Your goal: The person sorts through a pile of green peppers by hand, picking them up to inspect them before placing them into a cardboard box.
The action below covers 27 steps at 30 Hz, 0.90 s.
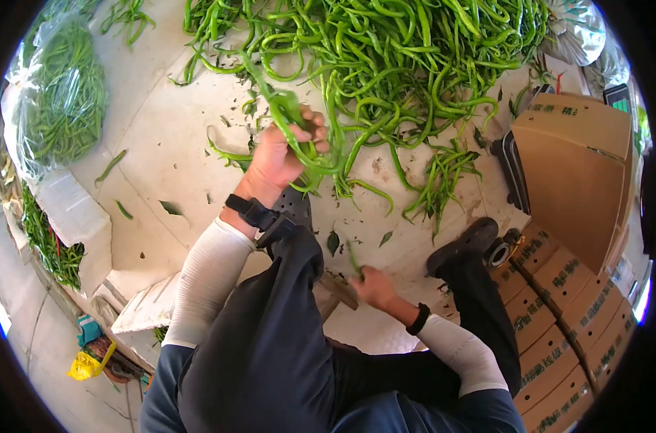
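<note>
Several long green chili peppers (288,115) are bunched in my left hand (274,160), its fingers curled round them; they are partly smeared by motion. That hand is just in front of a big heap of green chili peppers (400,50). Lower down, between my knees, my right hand (377,289) pinches one small green chili pepper (354,260), which points up and away from me. A smaller cluster of chili peppers (445,177) lies on the floor to the right of the heap.
At the left stands a clear plastic bag of chili peppers (64,101), with a foam box piece (71,209) below it. An open cardboard box (566,173) sits on a scale at right, near stacked flat cartons (552,339). A tape roll (497,254) lies by my shoe (463,245).
</note>
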{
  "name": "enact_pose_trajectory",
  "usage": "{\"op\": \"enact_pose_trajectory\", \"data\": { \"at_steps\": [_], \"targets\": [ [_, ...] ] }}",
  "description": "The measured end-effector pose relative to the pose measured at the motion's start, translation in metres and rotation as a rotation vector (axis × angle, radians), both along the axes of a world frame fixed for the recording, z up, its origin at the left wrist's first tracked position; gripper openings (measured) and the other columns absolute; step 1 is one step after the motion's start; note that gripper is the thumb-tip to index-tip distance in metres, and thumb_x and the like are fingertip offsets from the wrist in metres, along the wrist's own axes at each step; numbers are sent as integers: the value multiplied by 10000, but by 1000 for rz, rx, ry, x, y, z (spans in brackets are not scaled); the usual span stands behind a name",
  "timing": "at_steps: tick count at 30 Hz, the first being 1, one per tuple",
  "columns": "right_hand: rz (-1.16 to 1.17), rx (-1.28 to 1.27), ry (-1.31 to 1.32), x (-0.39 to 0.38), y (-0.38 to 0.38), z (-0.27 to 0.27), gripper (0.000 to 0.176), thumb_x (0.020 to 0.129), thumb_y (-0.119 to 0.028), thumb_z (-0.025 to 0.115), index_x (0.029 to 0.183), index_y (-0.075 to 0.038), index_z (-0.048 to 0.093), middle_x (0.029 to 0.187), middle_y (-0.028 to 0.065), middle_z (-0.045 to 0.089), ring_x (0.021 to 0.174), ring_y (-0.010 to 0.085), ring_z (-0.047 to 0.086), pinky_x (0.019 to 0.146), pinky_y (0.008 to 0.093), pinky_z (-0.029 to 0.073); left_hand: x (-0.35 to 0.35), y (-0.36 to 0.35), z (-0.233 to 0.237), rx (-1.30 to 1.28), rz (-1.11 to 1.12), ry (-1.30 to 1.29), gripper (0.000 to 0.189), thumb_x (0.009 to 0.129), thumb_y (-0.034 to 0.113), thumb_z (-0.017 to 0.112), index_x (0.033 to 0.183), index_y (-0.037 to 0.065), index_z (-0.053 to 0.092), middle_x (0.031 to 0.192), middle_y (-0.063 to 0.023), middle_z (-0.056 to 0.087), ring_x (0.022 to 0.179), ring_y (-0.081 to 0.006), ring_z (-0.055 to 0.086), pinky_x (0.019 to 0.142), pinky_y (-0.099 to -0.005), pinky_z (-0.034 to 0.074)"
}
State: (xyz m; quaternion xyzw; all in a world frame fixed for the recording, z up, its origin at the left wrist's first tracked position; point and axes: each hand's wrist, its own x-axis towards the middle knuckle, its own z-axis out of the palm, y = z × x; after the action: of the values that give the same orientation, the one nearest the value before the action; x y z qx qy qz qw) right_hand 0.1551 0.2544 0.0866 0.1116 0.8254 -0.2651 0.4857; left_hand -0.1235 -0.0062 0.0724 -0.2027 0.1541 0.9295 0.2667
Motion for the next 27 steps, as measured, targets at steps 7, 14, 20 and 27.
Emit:
{"op": "enact_pose_trajectory", "data": {
  "at_steps": [7, 14, 20, 27],
  "targets": [
    [281, -4, 516, -62, 23, -24, 168, 858, -177, 648, 953, -54, 584, 955, 163, 606, 832, 358, 641, 679, 466, 542, 23, -45, 17, -287, 63, 120, 97, 924, 15, 640, 959, 94, 597, 1108, -122, 620, 971, -286, 639, 804, -488, 573],
    [323, 253, 573, -154, 12, -50, 211, 826, -154, 689, 967, -30, 594, 872, 165, 625, 775, 353, 664, 683, 463, 537, 63, -102, -6, -280, 88, -1, 161, 899, -1, 655, 1018, 88, 593, 1046, -122, 599, 821, -206, 644, 546, -296, 529],
    [-38, -72, 190, -132, 56, -37, 267, 771, -163, 700, 953, 20, 630, 859, 200, 673, 817, 360, 672, 732, 440, 529, 89, -89, -2, -323, 10, -6, 155, 894, 15, 680, 1011, 59, 589, 862, -126, 605, 589, -167, 553, 483, -286, 457],
    [13, 154, 355, -128, 57, -24, 173, 769, -93, 624, 913, 1, 639, 920, 223, 675, 878, 417, 658, 766, 481, 527, 98, -49, -1, -333, -152, -42, 200, 999, 256, 620, 967, 68, 558, 794, -78, 595, 606, -151, 532, 606, -342, 485]
  ]
}}
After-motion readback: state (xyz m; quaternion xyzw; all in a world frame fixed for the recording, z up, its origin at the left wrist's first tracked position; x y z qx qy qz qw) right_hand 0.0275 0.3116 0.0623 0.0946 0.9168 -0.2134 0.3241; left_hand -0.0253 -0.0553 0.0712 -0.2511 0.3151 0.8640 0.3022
